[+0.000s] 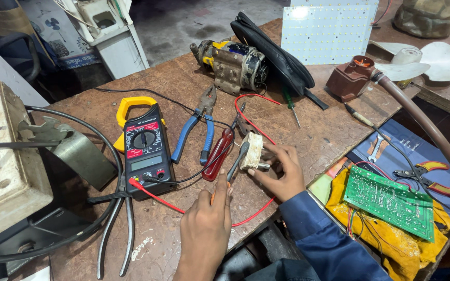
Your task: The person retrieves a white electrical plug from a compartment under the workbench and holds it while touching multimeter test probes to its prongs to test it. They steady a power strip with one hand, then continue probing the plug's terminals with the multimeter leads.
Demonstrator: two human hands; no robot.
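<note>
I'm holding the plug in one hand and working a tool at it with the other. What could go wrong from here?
1. The right hand pinches the white plug by its edges only; pressure from the tool in the left hand might twist it loose or slip toward the fingers.
2. The red lead and black lead of the clamp meter cross right at the plug, so they could snag and drag the meter.
</note>
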